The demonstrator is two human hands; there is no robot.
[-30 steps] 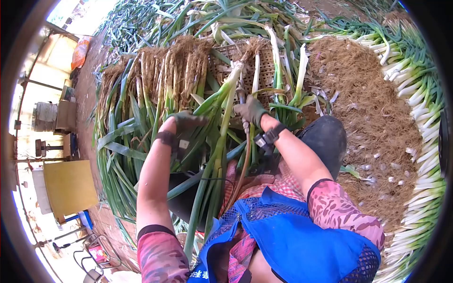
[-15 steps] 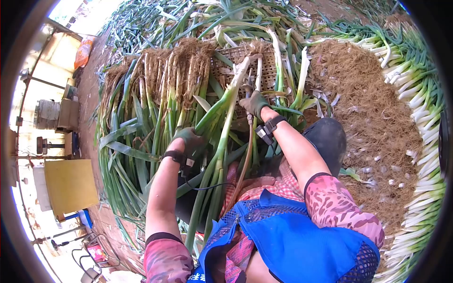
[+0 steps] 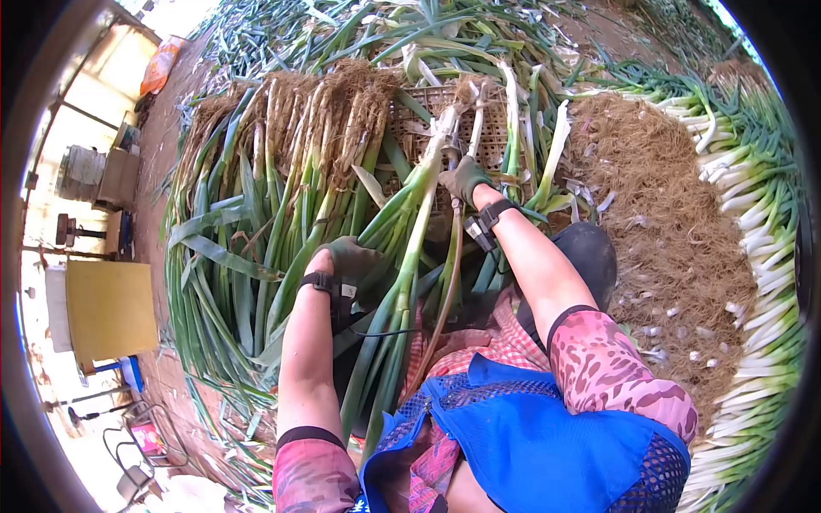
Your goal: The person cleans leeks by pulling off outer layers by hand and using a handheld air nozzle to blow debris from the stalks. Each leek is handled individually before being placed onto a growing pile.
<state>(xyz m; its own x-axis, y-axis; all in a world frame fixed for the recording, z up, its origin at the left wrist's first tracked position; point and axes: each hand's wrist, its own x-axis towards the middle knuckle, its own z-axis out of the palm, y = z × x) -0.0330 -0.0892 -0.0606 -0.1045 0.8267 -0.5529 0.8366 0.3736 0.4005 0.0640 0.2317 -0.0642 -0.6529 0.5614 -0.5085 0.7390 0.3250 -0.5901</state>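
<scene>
My left hand, in a dark glove, is closed around the green leaves of large green onions. Their white stems slant up to roots near a woven basket. My right hand, also gloved, is wrapped round an air gun with a metal fitting. From it a brown hose runs down toward my lap. The nozzle lies close against the white stems. Left of my hands is a thick pile of unpeeled green onions with brown, soil-covered roots.
Cut roots cover the ground on the right, bordered by a curved row of clean white-stemmed green onions. Loose leaves heap up at the far side. A yellow board and a metal-framed chair stand at left.
The view has shifted slightly. The held stems' root end has dropped a little, nearer the nozzle. Both hands keep their grip.
</scene>
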